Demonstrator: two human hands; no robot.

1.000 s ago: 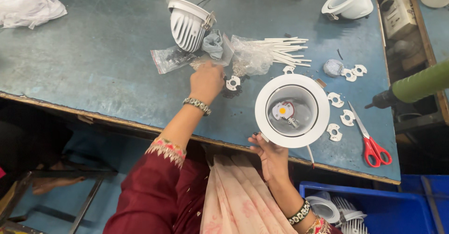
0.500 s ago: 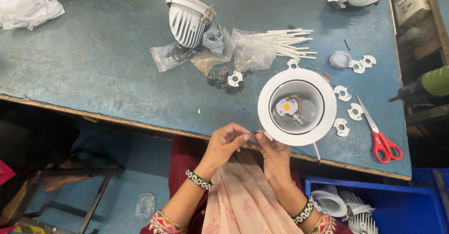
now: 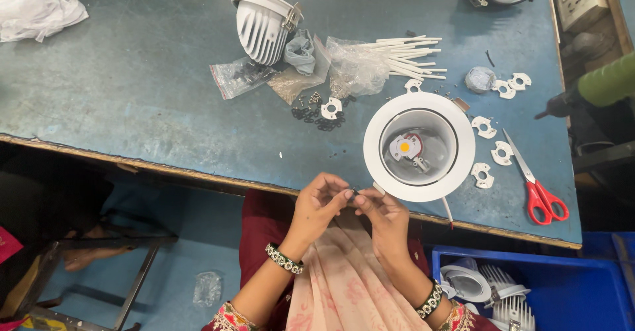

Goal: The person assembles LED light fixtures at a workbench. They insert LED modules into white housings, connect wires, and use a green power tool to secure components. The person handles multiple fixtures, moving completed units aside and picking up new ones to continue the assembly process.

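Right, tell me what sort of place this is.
Most likely a small workshop bench for assembling recessed light fittings. A white round downlight housing sits open on the worn blue table, beside bags of small screws and white brackets. A blue bin holds more finned lamp bodies.

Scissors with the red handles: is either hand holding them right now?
No. The scissors lie on the table right of the white lamp housing, while the left hand and right hand meet at the table edge.

left hand (image 3: 320, 203) and right hand (image 3: 383, 215) raised together, fingertips pinched and meeting, wrists bent inward
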